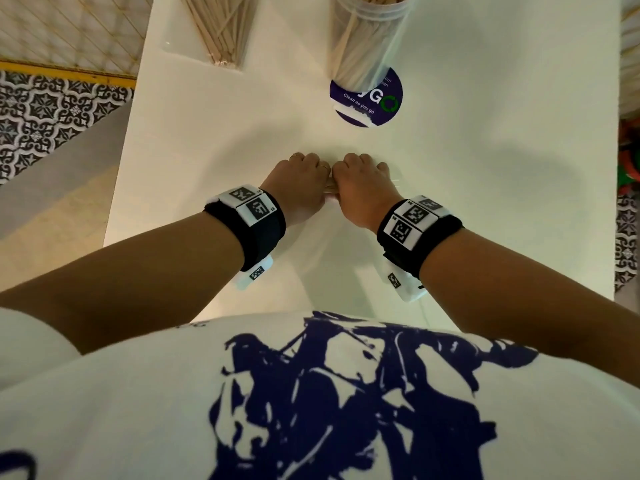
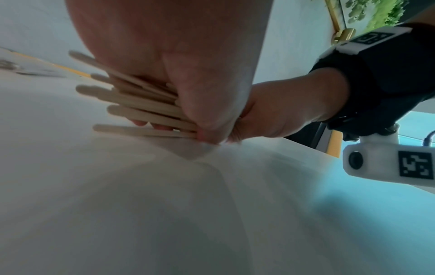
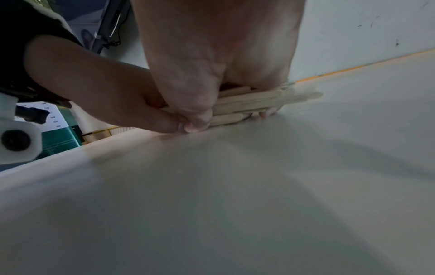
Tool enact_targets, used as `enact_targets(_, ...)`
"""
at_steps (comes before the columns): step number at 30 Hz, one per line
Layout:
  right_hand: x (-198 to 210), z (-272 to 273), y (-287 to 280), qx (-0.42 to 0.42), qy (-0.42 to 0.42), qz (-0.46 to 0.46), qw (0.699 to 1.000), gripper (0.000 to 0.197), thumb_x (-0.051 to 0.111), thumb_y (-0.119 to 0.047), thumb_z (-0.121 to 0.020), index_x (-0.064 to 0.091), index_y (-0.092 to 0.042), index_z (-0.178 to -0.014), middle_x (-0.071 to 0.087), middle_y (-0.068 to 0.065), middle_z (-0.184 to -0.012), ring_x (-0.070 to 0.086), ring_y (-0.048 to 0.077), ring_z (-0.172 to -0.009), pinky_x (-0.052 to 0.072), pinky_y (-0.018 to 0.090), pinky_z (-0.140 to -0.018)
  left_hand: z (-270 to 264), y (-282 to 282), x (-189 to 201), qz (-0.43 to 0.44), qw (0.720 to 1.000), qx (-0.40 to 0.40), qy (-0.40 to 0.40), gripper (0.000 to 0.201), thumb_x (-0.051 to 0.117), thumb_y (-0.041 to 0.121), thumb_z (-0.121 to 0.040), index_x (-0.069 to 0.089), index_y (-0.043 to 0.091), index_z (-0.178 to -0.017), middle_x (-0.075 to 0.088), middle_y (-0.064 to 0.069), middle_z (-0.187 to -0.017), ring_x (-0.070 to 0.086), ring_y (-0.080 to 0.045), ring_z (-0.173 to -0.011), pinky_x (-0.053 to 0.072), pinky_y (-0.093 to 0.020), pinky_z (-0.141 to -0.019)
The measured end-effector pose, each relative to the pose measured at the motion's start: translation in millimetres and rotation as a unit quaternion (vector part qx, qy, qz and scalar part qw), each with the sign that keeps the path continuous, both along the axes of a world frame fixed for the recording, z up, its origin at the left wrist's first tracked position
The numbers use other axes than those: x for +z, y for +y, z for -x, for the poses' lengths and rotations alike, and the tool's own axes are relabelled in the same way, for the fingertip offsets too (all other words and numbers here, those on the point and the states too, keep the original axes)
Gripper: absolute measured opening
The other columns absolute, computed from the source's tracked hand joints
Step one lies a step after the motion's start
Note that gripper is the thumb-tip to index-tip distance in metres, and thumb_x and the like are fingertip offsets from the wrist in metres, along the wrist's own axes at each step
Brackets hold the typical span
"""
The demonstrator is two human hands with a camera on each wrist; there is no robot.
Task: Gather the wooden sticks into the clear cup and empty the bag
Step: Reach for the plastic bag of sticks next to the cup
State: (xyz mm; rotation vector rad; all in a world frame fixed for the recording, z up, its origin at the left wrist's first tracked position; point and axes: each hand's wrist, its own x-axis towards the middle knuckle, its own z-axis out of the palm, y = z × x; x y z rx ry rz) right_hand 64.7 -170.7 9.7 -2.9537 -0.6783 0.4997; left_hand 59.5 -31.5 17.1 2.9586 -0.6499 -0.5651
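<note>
Both hands sit side by side on the white table (image 1: 207, 133), curled round one bundle of wooden sticks (image 2: 141, 104). My left hand (image 1: 299, 178) grips the bundle's left part, and the stick ends fan out past its fingers. My right hand (image 1: 360, 181) grips the right part of the sticks (image 3: 254, 100), thumb tip pressed to the table. The clear cup (image 1: 367, 32) stands at the far right with several sticks in it. The clear bag (image 1: 221, 26) of sticks lies at the far left.
A round purple sticker (image 1: 367, 98) reading "Clean as you go" lies under the cup's base. The table's left edge (image 1: 124, 161) drops to a patterned tile floor. My white shirt with blue print fills the near foreground.
</note>
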Motion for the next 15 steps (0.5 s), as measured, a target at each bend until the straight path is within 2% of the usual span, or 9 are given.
enact_targets(3,4.2,1.5,0.8,0.016,0.002,0.005,1.0,0.023,0.047,-0.016,-0.091,0.051,-0.007,-0.112,0.052,0.013,-0.117,0.05,0.032,-0.108,0.041,0.045,-0.089,1.8,-0.3,6.5,-0.027,0.999,-0.024,-0.021,0.033,0.041,0.023,-0.093,0.05,0.004,-0.118,0.052,-0.014,-0.113,0.052,-0.032,-0.096,0.035,-0.036,-0.068)
enact_targets(6,12.5,-1.5,-2.0,0.026,0.015,0.002,1.0,0.025,0.045,-0.014,-0.092,0.048,-0.006,-0.116,0.057,0.014,-0.115,0.055,0.033,-0.105,0.043,0.045,-0.088,-1.3,-2.7,20.8,-0.038,0.999,-0.014,0.008,0.031,0.036,0.012,-0.094,0.045,0.004,-0.123,0.058,-0.012,-0.103,0.049,-0.029,-0.075,0.035,-0.036,-0.06)
enact_targets(8,21.8,-8.2,-5.8,0.019,0.048,-0.029,0.998,0.028,0.044,-0.02,-0.096,0.047,-0.006,-0.12,0.062,0.015,-0.113,0.06,0.034,-0.101,0.044,0.042,-0.082,-8.0,-3.0,34.3,-0.057,0.998,-0.029,0.018,0.031,0.036,0.007,-0.093,0.044,0.004,-0.123,0.06,-0.011,-0.094,0.047,-0.028,-0.067,0.036,-0.036,-0.058)
enact_targets(10,36.9,-18.0,-10.6,0.0,0.108,-0.098,0.989,0.034,0.051,-0.029,-0.096,0.049,-0.008,-0.122,0.066,0.011,-0.11,0.062,0.029,-0.097,0.043,0.034,-0.078,-16.0,-2.8,53.9,-0.074,0.995,-0.073,-0.009,0.029,0.039,0.008,-0.093,0.045,0.003,-0.121,0.062,-0.012,-0.094,0.053,-0.032,-0.07,0.036,-0.036,-0.057)
enact_targets(11,49.0,-22.7,-13.2,-0.011,0.143,-0.138,0.98,0.033,0.058,-0.031,-0.092,0.053,-0.011,-0.119,0.068,0.004,-0.104,0.062,0.02,-0.091,0.041,0.029,-0.078,-19.8,-3.7,65.1,-0.084,0.991,-0.096,-0.027,0.03,0.041,0.01,-0.093,0.045,0.004,-0.122,0.062,-0.013,-0.097,0.057,-0.035,-0.075,0.036,-0.036,-0.057)
enact_targets(13,76.9,-33.3,-18.9,-0.031,0.224,-0.21,0.951,0.019,0.072,-0.022,-0.081,0.06,-0.019,-0.096,0.066,-0.016,-0.078,0.057,-0.001,-0.07,0.04,0.018,-0.072,-26.1,-9.8,93.8,-0.122,0.983,-0.131,-0.048,0.03,0.041,0.013,-0.094,0.046,0.005,-0.123,0.06,-0.011,-0.095,0.06,-0.036,-0.081,0.037,-0.036,-0.057)
enact_targets(14,91.1,-36.1,-21.2,-0.048,0.277,-0.237,0.93,0.015,0.075,-0.015,-0.079,0.061,-0.016,-0.086,0.064,-0.017,-0.065,0.055,-0.004,-0.06,0.041,0.014,-0.065,-28.8,-14.3,107.2,-0.137,0.979,-0.144,-0.052,0.028,0.04,0.013,-0.094,0.047,0.006,-0.121,0.057,-0.008,-0.089,0.059,-0.034,-0.077,0.039,-0.036,-0.058)
enact_targets(15,104.6,-38.2,-23.0,-0.068,0.314,-0.259,0.911,0.013,0.075,-0.012,-0.079,0.063,-0.011,-0.08,0.062,-0.012,-0.058,0.055,-0.002,-0.055,0.043,0.012,-0.06,-31.2,-18.4,122.1,-0.144,0.975,-0.159,-0.059,0.026,0.04,0.013,-0.095,0.048,0.007,-0.118,0.053,-0.004,-0.082,0.056,-0.031,-0.073,0.041,-0.036,-0.058)
